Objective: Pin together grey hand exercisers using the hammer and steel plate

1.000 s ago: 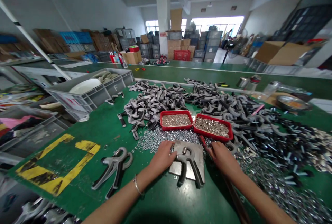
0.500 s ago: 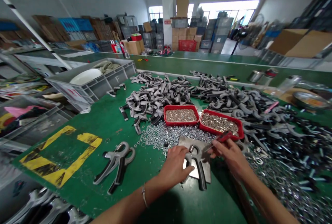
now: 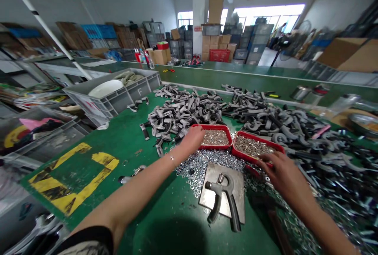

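Note:
My left hand point(image 3: 193, 139) is at the left end of a red tray point(image 3: 217, 147) of small metal parts, its fingers bunched together and tips hard to make out. At the front rim of a second red tray point(image 3: 236, 153), holding metal pins point(image 3: 251, 146), is my right hand point(image 3: 280, 168), thumb and fingers apart. Under it lies a red-handled screwdriver point(image 3: 253, 171). Between my arms, a grey and black hand grip strengthener point(image 3: 234, 211) lies on a square metal plate point(image 3: 203, 198). My left forearm mostly hides another strengthener point(image 3: 138, 170).
Piles of grey and black handles point(image 3: 183, 109) lie behind the trays. Loose nuts point(image 3: 196, 172) are spread before them, with rings point(image 3: 319, 211) and black parts point(image 3: 333, 168) at right. A hammer-like tool point(image 3: 276, 219) lies below my right arm. A grey crate point(image 3: 130, 95) stands at left.
My left hand has left the strengthener and moved up to the left tray. My right hand has let go of the screwdriver and moved to the right tray's rim. The view has shifted slightly.

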A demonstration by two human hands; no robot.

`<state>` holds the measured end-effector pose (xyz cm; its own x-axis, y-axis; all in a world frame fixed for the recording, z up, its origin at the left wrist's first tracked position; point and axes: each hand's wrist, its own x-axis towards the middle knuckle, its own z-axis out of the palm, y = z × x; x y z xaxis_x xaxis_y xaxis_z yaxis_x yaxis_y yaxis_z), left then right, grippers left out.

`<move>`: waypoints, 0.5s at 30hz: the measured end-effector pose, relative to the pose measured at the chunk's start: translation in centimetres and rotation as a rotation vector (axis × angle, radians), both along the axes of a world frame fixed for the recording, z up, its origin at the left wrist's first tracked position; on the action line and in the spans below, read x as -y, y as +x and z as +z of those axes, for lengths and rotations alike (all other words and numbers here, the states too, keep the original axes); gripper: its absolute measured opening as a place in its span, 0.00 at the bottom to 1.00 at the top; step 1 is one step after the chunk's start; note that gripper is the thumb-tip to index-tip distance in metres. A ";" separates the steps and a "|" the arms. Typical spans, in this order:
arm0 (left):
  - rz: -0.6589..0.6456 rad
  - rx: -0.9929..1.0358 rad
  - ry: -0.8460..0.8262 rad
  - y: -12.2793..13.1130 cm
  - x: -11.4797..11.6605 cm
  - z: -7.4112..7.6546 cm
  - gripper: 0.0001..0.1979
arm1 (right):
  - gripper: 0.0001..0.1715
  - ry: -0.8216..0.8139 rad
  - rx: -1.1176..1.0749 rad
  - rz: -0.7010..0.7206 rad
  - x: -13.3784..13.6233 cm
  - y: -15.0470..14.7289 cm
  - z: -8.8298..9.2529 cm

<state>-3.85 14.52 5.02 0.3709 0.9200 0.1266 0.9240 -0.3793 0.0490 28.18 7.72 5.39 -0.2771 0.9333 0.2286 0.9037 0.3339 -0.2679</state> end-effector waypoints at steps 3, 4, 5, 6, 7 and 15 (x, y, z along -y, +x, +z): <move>0.028 -0.099 -0.025 0.6 -3.5 -0.3 0.08 | 0.13 -0.067 0.023 0.197 -2.9 -5.4 1.2; 0.031 -0.123 -0.025 0.9 -3.9 -0.7 0.07 | 0.12 -0.075 0.034 0.213 -4.2 -7.3 1.1; 0.033 -0.146 -0.020 1.1 -3.9 -1.1 0.08 | 0.12 -0.077 0.047 0.216 -5.5 -9.1 0.9; 0.031 -0.165 -0.010 1.2 -3.8 -1.5 0.09 | 0.12 -0.079 0.057 0.216 -6.9 -10.6 0.5; 0.028 -0.181 0.002 1.2 -3.6 -1.8 0.10 | 0.10 -0.083 0.064 0.213 -8.2 -11.9 -0.1; 0.052 -0.228 0.021 1.0 -3.5 -2.6 0.12 | 0.15 -0.123 -0.029 0.110 -12.3 -14.3 -4.2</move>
